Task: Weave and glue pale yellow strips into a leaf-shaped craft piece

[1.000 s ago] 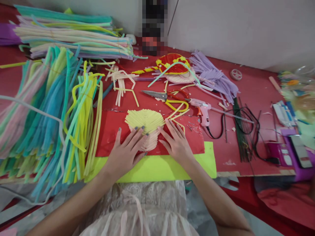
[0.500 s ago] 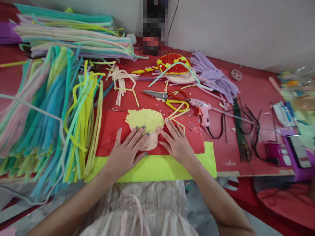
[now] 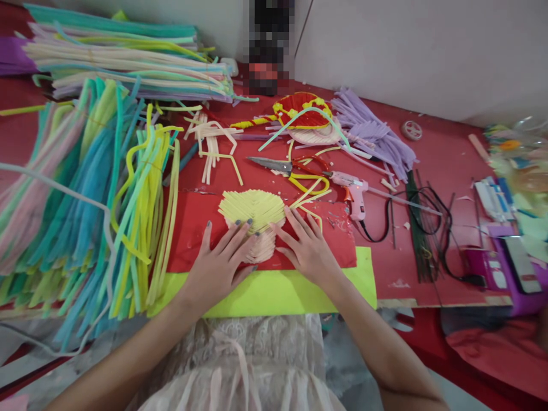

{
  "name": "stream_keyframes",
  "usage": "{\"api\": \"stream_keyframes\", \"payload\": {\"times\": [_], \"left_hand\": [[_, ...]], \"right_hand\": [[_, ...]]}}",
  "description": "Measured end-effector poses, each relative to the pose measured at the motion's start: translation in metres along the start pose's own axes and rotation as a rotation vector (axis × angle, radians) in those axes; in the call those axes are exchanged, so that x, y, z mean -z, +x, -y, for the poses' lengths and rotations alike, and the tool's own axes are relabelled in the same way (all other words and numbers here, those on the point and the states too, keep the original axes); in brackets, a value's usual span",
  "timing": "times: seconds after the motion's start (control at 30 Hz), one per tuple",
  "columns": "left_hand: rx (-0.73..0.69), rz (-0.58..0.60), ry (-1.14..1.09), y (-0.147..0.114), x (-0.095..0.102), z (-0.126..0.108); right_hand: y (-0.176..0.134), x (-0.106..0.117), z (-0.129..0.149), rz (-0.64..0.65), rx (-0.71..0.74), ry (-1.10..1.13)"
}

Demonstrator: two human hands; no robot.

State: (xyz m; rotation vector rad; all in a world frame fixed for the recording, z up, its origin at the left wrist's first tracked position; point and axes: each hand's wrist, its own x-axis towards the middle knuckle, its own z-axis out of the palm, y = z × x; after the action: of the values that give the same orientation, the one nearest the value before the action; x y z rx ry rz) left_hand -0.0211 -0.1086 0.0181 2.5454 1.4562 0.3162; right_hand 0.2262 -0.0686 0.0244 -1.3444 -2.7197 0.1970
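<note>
From the head cam: got a yellow-and-cream leaf-shaped piece (image 3: 257,212) lying flat on a red sheet (image 3: 192,245), partly under the fingertips of the left hand (image 3: 216,262) and just left of those of the right hand (image 3: 310,251), so would call left the nearer. Looks slightly longer than wide, with the chevron seam running straight ahead, away from the fingers. Seeing both sets of fingers loosely spread with nothing gripped, left resting on top, right along the edge, but can't tell how firmly.
</note>
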Motion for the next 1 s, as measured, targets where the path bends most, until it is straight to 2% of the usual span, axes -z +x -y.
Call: {"api": "stream_keyframes", "payload": {"times": [0.17,0.3,0.43,0.63,1.0], "left_hand": [[-0.003,-0.042,-0.040,0.006,0.008,0.001],[0.048,-0.149,-0.050,0.021,0.015,0.000],[0.076,-0.217,-0.049,0.037,0.013,0.001],[0.085,-0.241,-0.071,0.042,0.007,0.003],[0.119,-0.207,-0.114,0.040,0.010,0.000]], "right_hand": [[0.000,0.000,0.000,0.001,-0.007,-0.001],[0.000,-0.002,0.001,0.011,-0.022,0.002],[-0.001,-0.003,0.001,0.004,-0.025,0.004],[-0.001,-0.003,0.002,-0.003,-0.021,0.007],[0.001,0.000,0.004,0.003,-0.012,0.002]]}}
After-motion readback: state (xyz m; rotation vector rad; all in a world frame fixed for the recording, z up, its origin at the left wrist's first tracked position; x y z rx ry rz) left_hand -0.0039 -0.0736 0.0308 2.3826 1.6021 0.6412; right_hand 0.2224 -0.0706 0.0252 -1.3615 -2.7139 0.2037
